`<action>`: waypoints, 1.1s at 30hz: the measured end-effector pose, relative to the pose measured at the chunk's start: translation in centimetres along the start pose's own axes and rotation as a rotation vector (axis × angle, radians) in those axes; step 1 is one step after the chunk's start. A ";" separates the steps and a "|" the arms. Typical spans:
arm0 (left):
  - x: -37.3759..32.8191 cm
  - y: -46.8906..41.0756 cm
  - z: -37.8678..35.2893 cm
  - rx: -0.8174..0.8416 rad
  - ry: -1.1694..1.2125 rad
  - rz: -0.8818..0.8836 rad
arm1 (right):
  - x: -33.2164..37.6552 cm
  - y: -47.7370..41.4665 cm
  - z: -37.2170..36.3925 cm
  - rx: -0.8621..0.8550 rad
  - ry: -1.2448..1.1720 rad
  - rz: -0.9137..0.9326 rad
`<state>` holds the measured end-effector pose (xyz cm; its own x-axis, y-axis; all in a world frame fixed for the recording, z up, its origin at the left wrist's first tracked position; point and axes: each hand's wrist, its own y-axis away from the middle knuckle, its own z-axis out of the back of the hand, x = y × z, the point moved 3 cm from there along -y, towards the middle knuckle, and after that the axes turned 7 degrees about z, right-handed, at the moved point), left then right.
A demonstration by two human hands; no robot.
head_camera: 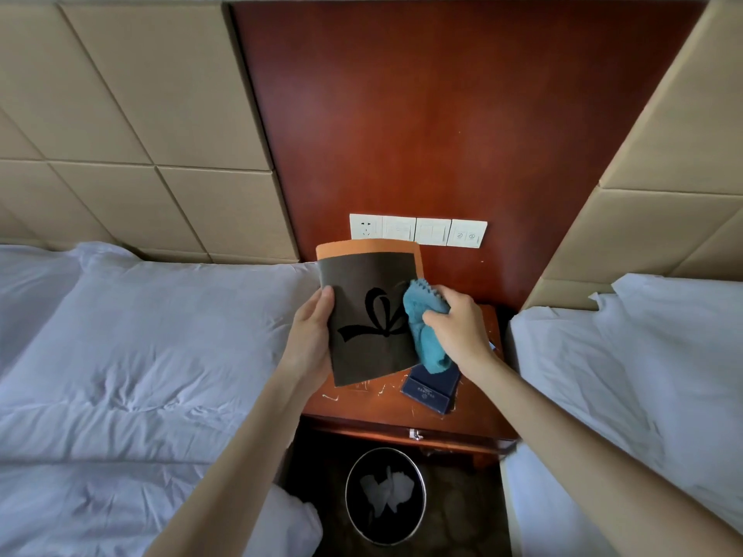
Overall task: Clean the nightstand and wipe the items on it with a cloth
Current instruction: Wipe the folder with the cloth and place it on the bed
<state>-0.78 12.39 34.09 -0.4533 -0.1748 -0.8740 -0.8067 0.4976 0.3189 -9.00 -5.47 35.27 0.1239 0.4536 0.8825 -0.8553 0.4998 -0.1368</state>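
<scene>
My left hand [313, 335] grips the left edge of a brown booklet [362, 283] with an orange border and a black ribbon-bow drawing, holding it raised above the nightstand. My right hand [454, 325] clutches a bunched blue cloth [422, 327] and presses it against the booklet's right side. The reddish wooden nightstand [374, 408] lies below, its top scratched. A dark blue folded card [430, 389] lies on it, partly under the hanging end of the cloth.
White-sheeted beds flank the nightstand, one on the left [140, 355] and one on the right [643, 375]. A row of white sockets and switches [418, 230] sits on the wood panel behind. A round black bin [349, 504] holding crumpled tissue stands on the floor in front.
</scene>
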 end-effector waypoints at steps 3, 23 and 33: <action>0.5 0.2 -1.0 0.057 -0.069 0.006 | 2.3 -0.8 -0.4 0.025 0.001 0.098; 0.7 1.5 -1.3 0.206 -0.122 0.072 | 2.9 -0.4 -2.0 0.163 0.151 0.321; -0.2 2.4 -1.6 0.111 -0.441 -0.107 | 3.0 -1.8 -1.2 0.039 0.077 0.261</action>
<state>-3.22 12.23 35.61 -0.1455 0.1359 -0.9800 -0.7835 0.5890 0.1980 -6.52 -4.14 37.64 -0.0664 0.6190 0.7826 -0.8818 0.3307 -0.3364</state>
